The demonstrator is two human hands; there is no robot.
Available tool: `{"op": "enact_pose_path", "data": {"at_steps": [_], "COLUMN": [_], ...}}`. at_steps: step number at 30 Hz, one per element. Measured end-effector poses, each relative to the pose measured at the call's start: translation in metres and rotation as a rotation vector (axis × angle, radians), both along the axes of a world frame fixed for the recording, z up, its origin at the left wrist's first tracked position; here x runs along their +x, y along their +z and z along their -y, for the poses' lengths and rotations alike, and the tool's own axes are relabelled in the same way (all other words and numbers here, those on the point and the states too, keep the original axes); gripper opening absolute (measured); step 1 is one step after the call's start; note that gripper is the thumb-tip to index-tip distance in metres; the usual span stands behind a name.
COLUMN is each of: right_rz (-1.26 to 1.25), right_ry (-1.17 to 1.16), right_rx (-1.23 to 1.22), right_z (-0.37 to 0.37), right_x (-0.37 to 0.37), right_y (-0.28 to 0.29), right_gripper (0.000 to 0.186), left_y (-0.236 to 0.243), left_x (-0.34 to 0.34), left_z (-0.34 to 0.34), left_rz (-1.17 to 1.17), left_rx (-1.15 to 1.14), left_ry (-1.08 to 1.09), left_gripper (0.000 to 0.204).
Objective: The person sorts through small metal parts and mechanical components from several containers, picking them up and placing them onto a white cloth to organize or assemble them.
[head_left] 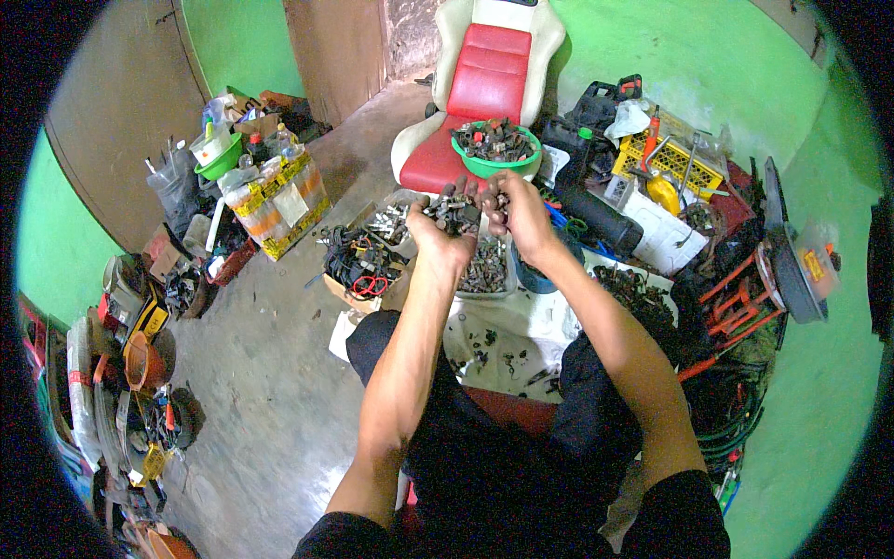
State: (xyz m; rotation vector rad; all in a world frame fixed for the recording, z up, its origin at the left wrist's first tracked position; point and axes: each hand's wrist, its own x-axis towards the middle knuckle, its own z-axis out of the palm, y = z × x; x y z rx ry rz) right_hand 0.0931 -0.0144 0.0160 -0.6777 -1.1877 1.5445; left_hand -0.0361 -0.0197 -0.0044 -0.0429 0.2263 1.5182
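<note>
My left hand is turned palm up, fingers curled under a heap of small dark parts, perhaps connectors or fittings. Close beside it, my right hand has its fingers bent in around something small and dark that I cannot make out. Beneath both hands stands a clear tub filled with similar small pieces. Left of it are a tray of metallic bits and a cardboard box of black cables, with a red wire on top. Loose small parts lie scattered on a white sheet between my knees.
Ahead, a red and white car seat bears a green basin of dark parts. Tools and a yellow crate crowd the right side, near an orange stool frame. A taped box stands left on the concrete floor.
</note>
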Motion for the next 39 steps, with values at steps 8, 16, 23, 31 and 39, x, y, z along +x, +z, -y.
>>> {"op": "enact_pose_path", "data": {"at_steps": [8,16,23,31,39], "right_rz": [0.579,0.657,0.669,0.967,0.987], "right_ry": [0.093,-0.118,-0.141,-0.309,-0.255], "right_rx": [-0.579,-0.443,-0.075,0.983,1.131], "right_z": [-0.028,-0.067,-0.046,0.051,0.06], "right_x": [0.006,0.001,0.008,0.031,0.024], "right_y": [-0.091,-0.117,-0.024,0.052,0.05], "right_gripper": [0.011,0.04,0.029,0.022,0.03], "left_y": [0.0,-0.003,0.0,0.029,0.033], "left_x": [-0.025,-0.028,-0.015,0.011,0.014], "left_z": [0.006,-0.001,-0.001,0.024,0.028], "left_rz": [-0.007,0.021,0.031,0.014,-0.007], "left_rx": [-0.095,-0.117,-0.023,0.285,0.484], "left_ry": [0.168,0.146,0.136,-0.036,-0.131], "left_gripper": [0.046,0.044,0.045,0.057,0.059]}}
